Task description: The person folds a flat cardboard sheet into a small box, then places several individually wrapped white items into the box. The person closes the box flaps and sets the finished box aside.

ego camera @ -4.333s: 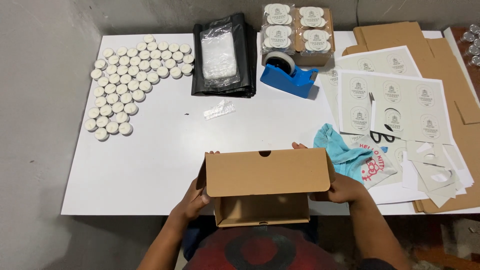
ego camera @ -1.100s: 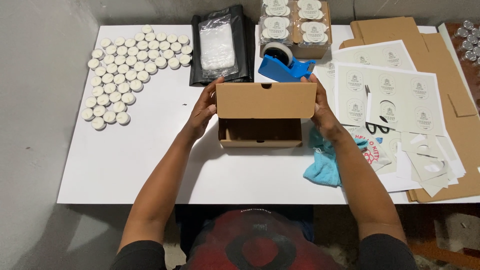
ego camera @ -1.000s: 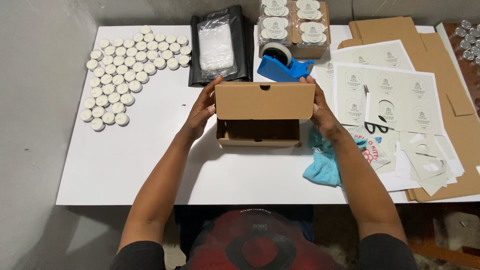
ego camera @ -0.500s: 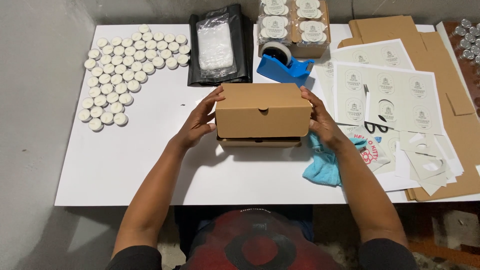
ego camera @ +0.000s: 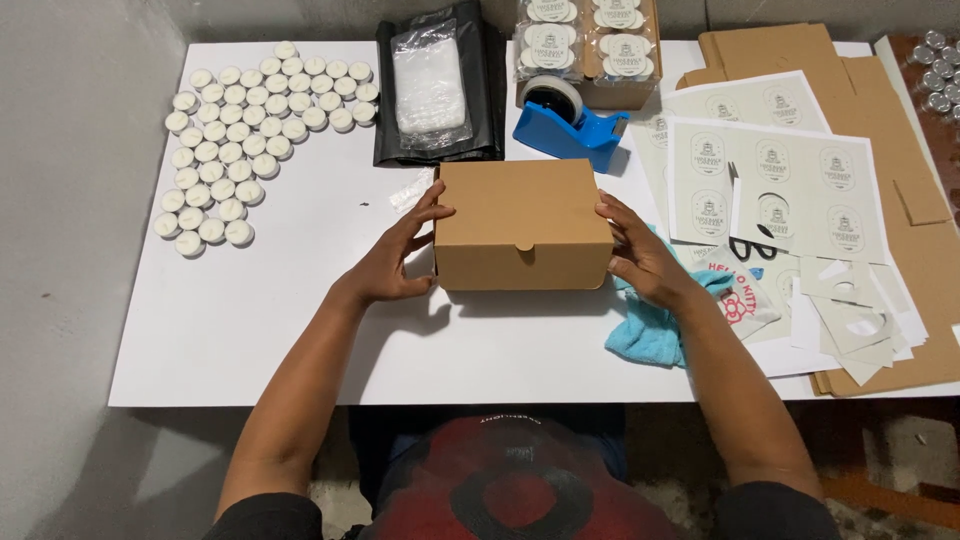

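Centre of the frame: a closed brown cardboard box sits flat on the white counter, lid tab tucked at the front. The left hand lies against its left wall, fingers spread and open; the right hand cups the right wall the same way, nothing pinched. The box looks light and fairly stiff, though thin walls like these would likely dent under a hard squeeze, so the two side walls low down seem the best hold. Upper left, rows of white tealight candles; just behind the box, a blue tape dispenser; under the right wrist, a light-blue cloth.
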